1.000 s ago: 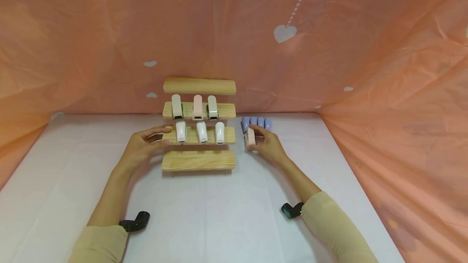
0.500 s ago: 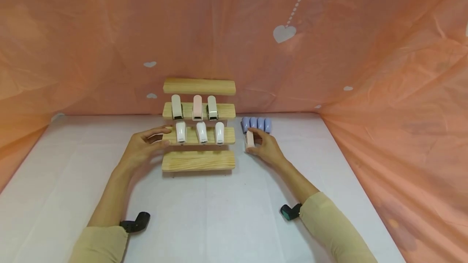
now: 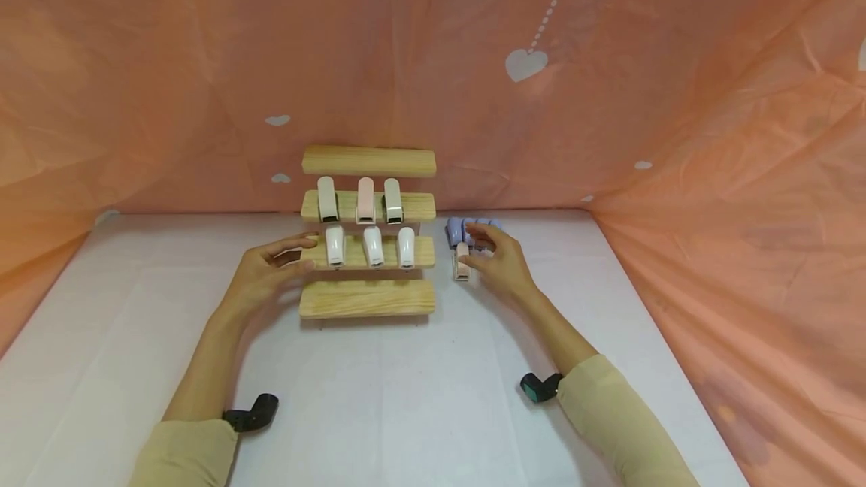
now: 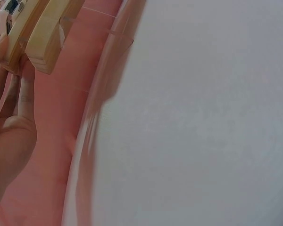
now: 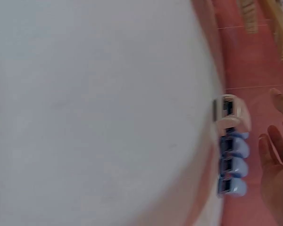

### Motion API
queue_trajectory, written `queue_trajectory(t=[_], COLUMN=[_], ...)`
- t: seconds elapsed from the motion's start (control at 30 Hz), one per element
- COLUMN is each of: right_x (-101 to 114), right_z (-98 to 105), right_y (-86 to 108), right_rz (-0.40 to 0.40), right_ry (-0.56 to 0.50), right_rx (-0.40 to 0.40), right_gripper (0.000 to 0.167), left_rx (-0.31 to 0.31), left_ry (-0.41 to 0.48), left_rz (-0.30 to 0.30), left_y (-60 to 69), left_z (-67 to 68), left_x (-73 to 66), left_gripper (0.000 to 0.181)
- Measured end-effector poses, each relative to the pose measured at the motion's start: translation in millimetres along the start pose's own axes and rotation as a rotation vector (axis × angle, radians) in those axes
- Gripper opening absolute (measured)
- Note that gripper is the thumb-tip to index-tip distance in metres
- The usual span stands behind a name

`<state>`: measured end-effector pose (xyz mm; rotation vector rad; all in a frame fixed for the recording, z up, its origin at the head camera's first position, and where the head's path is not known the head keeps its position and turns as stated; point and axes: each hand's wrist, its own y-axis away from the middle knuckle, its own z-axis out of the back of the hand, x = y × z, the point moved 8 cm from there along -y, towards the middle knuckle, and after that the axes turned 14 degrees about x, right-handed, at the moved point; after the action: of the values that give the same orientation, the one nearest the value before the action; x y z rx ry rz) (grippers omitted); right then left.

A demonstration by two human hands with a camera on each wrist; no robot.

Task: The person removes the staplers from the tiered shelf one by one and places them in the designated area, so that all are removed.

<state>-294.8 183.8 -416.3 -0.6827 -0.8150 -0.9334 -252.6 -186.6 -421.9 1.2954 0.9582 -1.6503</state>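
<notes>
White worktop point(image 3: 379, 404) fills the lower frame. Left of centre stands a 4-tier wooden rack point(image 3: 367, 299). I have its left edge in the left hand's point(image 3: 260, 276) grip. Right of centre, my right hand's point(image 3: 502, 261) grip is released, fingers spread near the lavender staplers point(image 5: 236, 166); the pink stapler point(image 5: 240, 114) sits just in front of them. I judge the step as positioning it; next calls for a clean withdrawal or a square re-pinch.
</notes>
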Motion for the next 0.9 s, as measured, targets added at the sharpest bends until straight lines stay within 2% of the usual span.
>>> queue_trajectory(t=[0.13,0.23,0.4,0.53,0.7,0.9], right_x=[19,43,81,95,108,101], right_z=[6,8,9,8,2,-10], right_y=[-6.9,-10.0,-12.0,-17.4,-26.4,-45.6], right_rz=[0.101,0.155,0.161,0.175,0.261,0.285], right_ry=[-0.057,-0.071,-0.071,-0.093,-0.132,-0.149], right_rx=[-0.021,-0.021,0.009,0.030,0.074,0.135], right_gripper=[0.056,0.056,0.056,0.055,0.055,0.061], left_rx=[-0.001,-0.001,-0.010,-0.011,-0.008,-0.002], left_ry=[-0.007,0.001,0.012,0.014,0.013,0.039], left_rz=[0.008,0.007,-0.008,-0.024,-0.012,-0.044], left_y=[0.7,1.0,1.4,1.0,1.0,-0.7], left_z=[-0.7,-1.3,-0.8,0.4,1.0,1.5], left_x=[0.0,-0.5,-1.9,-2.1,0.9,0.8], left_gripper=[0.047,0.047,0.046,0.045,0.044,0.038])
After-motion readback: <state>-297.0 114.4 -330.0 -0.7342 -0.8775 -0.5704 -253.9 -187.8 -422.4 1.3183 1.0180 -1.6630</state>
